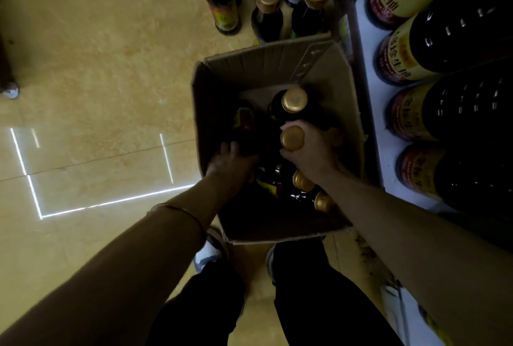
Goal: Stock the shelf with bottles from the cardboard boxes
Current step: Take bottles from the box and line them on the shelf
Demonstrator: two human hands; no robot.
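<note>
An open cardboard box stands on the floor in front of me, holding several dark bottles with gold caps. My right hand grips the neck of one upright bottle, its gold cap showing above my fingers. My left hand reaches into the box's left side and curls round a dark bottle with a red and yellow label. Another upright bottle stands just beyond my right hand. Two more gold caps show nearer to me in the box.
A white shelf runs along the right, holding large dark bottles with red and gold labels. More bottles stand on the tan tiled floor beyond the box. My legs and shoes are below the box.
</note>
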